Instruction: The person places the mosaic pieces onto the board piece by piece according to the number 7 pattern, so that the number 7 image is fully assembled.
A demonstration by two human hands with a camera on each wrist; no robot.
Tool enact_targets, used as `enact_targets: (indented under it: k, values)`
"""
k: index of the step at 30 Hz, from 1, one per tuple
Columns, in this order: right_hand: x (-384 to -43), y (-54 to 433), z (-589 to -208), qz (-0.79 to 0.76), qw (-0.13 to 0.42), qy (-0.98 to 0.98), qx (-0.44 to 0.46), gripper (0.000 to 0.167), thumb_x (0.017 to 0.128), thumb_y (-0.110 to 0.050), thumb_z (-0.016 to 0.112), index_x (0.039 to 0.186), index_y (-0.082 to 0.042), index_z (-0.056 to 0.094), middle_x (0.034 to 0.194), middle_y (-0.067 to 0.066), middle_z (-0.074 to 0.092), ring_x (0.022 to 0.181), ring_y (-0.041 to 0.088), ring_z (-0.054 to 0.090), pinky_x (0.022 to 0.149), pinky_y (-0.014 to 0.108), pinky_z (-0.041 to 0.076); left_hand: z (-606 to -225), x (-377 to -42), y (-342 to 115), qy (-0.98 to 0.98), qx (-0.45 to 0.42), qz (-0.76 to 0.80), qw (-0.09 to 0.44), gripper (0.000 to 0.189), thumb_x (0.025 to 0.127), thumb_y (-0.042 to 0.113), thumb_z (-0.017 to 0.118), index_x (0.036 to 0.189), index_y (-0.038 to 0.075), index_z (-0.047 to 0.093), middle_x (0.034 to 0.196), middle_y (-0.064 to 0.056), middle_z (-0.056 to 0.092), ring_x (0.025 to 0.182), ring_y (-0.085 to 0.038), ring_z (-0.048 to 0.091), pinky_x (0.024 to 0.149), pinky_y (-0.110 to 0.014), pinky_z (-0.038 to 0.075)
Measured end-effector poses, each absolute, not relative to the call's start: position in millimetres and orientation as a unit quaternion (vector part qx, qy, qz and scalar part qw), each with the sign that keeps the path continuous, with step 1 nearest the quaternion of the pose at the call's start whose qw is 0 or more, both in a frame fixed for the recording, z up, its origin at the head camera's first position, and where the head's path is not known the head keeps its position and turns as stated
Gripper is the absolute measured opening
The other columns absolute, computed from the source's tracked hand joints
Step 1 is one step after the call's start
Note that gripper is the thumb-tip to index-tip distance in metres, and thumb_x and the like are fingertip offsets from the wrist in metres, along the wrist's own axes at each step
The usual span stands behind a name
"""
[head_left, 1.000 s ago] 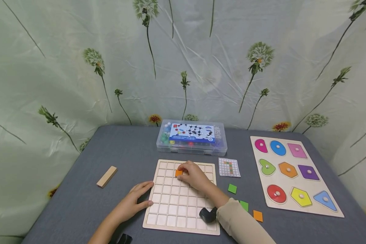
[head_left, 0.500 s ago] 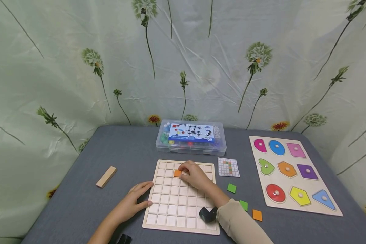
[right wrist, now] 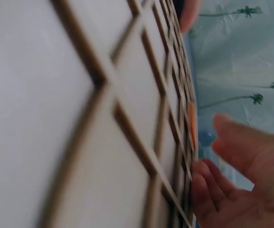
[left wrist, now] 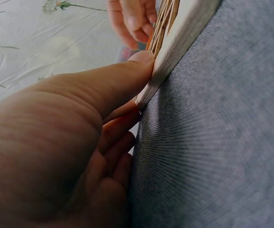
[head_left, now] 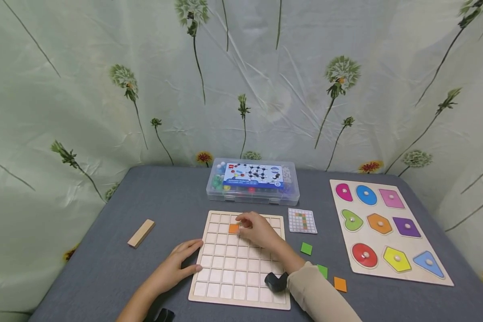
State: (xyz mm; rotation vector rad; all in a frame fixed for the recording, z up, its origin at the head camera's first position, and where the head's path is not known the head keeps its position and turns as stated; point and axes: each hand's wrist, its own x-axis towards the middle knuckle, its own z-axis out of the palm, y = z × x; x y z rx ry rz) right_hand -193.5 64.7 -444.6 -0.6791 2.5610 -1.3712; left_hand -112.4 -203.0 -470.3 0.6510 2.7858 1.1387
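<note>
A pale wooden grid board (head_left: 221,277) lies on the table. An orange square tile (head_left: 234,228) sits in a cell of its second row from the back. My right hand (head_left: 259,230) hovers just right of that tile; in the right wrist view, its thumb and fingers (right wrist: 204,190) are apart with nothing between them, and the orange tile (right wrist: 192,124) is beyond them. My left hand (head_left: 179,259) rests at the board's left edge, thumb and fingertips touching it. Seen from the left wrist, the thumb (left wrist: 122,76) lies along the board's rim (left wrist: 182,42).
Right of the board lie a pattern card (head_left: 302,221), a green tile (head_left: 306,248), another partly hidden by the sleeve, and an orange tile (head_left: 340,284). A shape puzzle (head_left: 370,241) lies far right, a wooden block (head_left: 141,233) left, a clear plastic case (head_left: 252,183) behind.
My right hand has let go of the orange tile, and its fingers have drawn slightly right. The tile now shows fully in its cell. My left hand has stayed put.
</note>
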Motion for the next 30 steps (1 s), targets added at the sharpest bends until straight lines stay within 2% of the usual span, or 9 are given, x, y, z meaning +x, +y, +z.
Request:
enact_targets:
  k: [4,7,15,22,30]
  values:
    - [-189,75,-434,-0.506,0.083,0.831,-0.215,0.035,0.086,-0.014,0.063,0.118,-0.004,0.056,0.106,0.011,0.056,0.093,0.023,0.053,0.078,0.034,0.044,-471,-113,-203,0.904,0.215,0.369,0.032,0.066,0.081,0.04,0.062,0.134,0.005,0.043,0.135,-0.01,0.04,0.123,-0.034,0.032,0.092,-0.054,0.03]
    - [-182,85,-423,-0.525,0.063,0.82,-0.221,0.04,0.085,-0.017,0.064,0.121,-0.003,0.054,0.111,0.014,0.054,0.098,0.028,0.052,0.083,0.037,0.043,-471,-113,-203,0.904,0.214,0.37,0.035,0.067,0.081,0.04,0.062,0.134,0.005,0.042,0.135,-0.011,0.04,0.123,-0.034,0.031,0.092,-0.054,0.03]
    - [-160,128,-408,-0.496,-0.015,0.846,-0.195,0.044,0.08,-0.02,0.068,0.121,-0.01,0.055,0.117,0.005,0.054,0.106,0.023,0.05,0.089,0.041,0.04,-471,-113,-202,0.903,0.211,0.373,0.036,0.067,0.081,0.04,0.063,0.134,0.005,0.043,0.134,-0.011,0.04,0.123,-0.035,0.031,0.092,-0.055,0.03]
    - [-142,168,-425,-0.461,-0.049,0.874,-0.146,0.046,0.076,-0.015,0.072,0.119,-0.006,0.056,0.114,0.008,0.056,0.105,0.024,0.053,0.087,0.042,0.042,-471,-113,-203,0.903,0.213,0.372,0.034,0.067,0.081,0.04,0.063,0.134,0.004,0.043,0.134,-0.012,0.04,0.123,-0.035,0.032,0.092,-0.055,0.03]
    - [-130,196,-450,-0.422,-0.023,0.902,-0.089,0.048,0.073,-0.012,0.075,0.117,-0.006,0.056,0.112,0.008,0.057,0.103,0.025,0.055,0.085,0.042,0.043,-471,-113,-204,0.903,0.218,0.37,0.029,0.067,0.081,0.04,0.063,0.133,0.004,0.043,0.134,-0.012,0.04,0.123,-0.035,0.032,0.092,-0.054,0.03]
